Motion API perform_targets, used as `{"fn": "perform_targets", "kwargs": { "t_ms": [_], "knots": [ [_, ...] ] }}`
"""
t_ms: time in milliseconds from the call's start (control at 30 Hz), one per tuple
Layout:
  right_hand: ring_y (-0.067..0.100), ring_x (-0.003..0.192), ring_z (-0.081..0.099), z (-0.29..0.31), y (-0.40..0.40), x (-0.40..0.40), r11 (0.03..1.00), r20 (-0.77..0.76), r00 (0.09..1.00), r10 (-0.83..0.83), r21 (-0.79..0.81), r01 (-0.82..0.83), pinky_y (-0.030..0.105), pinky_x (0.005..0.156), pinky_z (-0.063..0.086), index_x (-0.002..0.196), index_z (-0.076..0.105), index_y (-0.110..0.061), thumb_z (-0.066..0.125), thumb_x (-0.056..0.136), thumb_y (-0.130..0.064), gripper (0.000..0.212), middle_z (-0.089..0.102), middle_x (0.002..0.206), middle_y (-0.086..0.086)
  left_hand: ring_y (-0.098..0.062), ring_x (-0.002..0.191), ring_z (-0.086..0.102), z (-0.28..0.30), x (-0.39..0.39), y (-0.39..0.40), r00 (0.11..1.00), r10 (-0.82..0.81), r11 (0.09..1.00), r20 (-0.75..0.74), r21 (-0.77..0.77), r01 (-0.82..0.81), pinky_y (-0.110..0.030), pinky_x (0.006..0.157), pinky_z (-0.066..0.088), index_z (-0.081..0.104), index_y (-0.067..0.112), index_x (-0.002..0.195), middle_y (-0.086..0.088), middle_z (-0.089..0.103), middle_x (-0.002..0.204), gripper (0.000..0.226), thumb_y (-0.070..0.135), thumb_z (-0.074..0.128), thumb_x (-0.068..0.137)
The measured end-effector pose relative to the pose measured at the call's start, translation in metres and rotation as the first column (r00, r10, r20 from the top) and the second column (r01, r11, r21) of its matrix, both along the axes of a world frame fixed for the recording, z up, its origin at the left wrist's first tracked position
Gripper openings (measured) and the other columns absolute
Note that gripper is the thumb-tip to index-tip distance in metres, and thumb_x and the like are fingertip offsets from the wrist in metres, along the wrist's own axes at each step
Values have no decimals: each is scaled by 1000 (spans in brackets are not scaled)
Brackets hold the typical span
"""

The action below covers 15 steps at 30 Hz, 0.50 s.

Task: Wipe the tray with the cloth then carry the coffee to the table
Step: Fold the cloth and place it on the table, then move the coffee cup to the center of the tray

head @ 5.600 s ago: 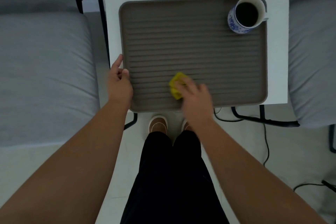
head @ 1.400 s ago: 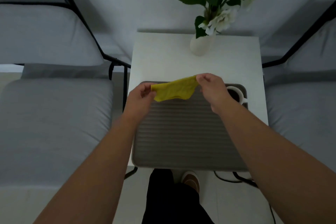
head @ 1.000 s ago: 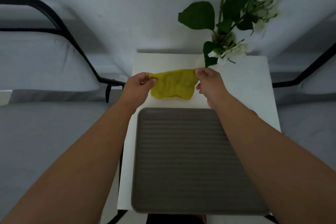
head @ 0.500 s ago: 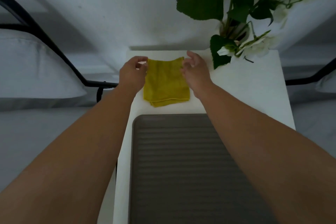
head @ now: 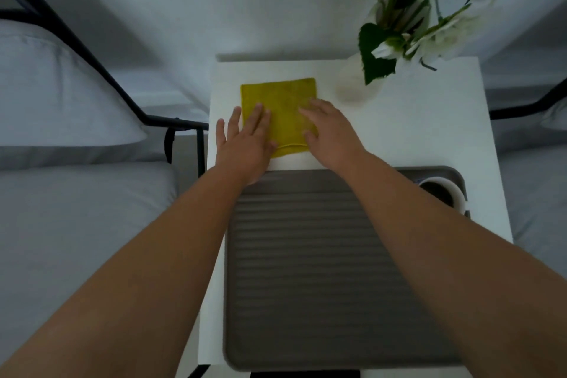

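The yellow cloth (head: 280,104) lies folded flat on the white table (head: 429,132), just beyond the grey ribbed tray (head: 306,270). My left hand (head: 245,141) rests flat on the cloth's left part with straight fingers. My right hand (head: 331,132) lies flat on its right edge. The coffee cup (head: 445,193), white and filled with dark coffee, stands in the tray's far right corner, partly hidden by my right forearm.
A white vase (head: 356,83) with green leaves and white flowers stands at the table's far right, close to the cloth. Grey cushioned chairs with black frames flank the table, one on the left (head: 76,209) and one on the right (head: 537,193).
The cloth, held stretched between both hands a second ago, now lies folded on the table beyond the tray. Both hands have let go and press flat on it.
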State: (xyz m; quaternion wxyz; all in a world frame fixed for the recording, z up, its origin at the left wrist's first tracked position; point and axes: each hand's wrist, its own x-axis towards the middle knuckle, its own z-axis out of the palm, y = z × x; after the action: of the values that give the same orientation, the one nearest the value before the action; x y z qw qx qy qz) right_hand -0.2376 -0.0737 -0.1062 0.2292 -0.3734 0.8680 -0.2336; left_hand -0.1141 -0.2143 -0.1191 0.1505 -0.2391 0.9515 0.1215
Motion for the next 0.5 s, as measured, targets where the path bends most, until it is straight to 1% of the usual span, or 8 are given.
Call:
{"fn": "perform_targets", "kwargs": {
  "t_ms": [67,133,200,267,333,400,467,500],
  "knots": [
    [26,135,36,17,22,3,990,3,993,-118,-73,118,23,111,21,137,48,-14,52,94,-13,44,38,148,12,-27,149,-7,9,4,9,999,-11,1000,-37,15,11,-50,117,-5,8,27,154,9,-1,163,61,47,28,100],
    [24,130,42,31,53,8,972,-13,975,-223,-82,221,10,101,18,132,55,-14,52,93,-10,39,46,141,12,-26,150,0,18,9,25,995,-15,997,-94,71,21,-47,118,1,13,25,154,6,6,163,60,46,31,100],
    [23,124,47,44,86,10,954,-26,956,-292,-71,290,6,96,18,126,60,-14,52,92,-7,36,52,134,12,-27,148,11,25,14,48,985,-20,988,-170,147,45,-42,118,10,20,21,153,1,14,162,60,44,37,100],
    [21,119,52,56,122,10,923,-2,924,-382,-56,381,10,97,24,122,64,-15,52,92,-6,33,56,130,8,-28,145,23,32,16,74,969,-7,966,-248,248,71,-38,116,19,28,16,151,-5,24,159,61,37,47,98],
    [21,115,56,62,159,4,869,14,871,-492,-54,492,16,98,32,117,66,-18,51,91,-6,32,59,127,5,-26,141,30,36,16,100,959,6,928,-284,359,101,-35,116,23,30,14,150,-8,30,156,62,31,53,95],
    [21,114,56,66,193,-3,819,-3,820,-572,-44,572,17,94,35,117,65,-19,50,90,-4,34,62,124,4,-23,141,31,38,15,126,955,7,887,-298,444,131,-30,117,23,29,14,150,-7,32,154,64,28,56,94],
    [18,110,56,65,220,-7,762,35,763,-646,-24,647,17,92,37,118,64,-17,48,90,-3,36,64,121,3,-21,141,30,36,11,149,960,18,856,-280,500,130,-27,117,21,27,16,150,-5,31,154,66,29,58,93],
    [17,106,57,63,232,-9,731,70,729,-680,-11,683,22,94,41,118,64,-17,47,89,-3,37,64,119,3,-20,141,30,35,7,159,963,19,845,-269,519,128,-27,116,21,26,17,151,-5,31,153,68,30,59,92]
  ]
}}
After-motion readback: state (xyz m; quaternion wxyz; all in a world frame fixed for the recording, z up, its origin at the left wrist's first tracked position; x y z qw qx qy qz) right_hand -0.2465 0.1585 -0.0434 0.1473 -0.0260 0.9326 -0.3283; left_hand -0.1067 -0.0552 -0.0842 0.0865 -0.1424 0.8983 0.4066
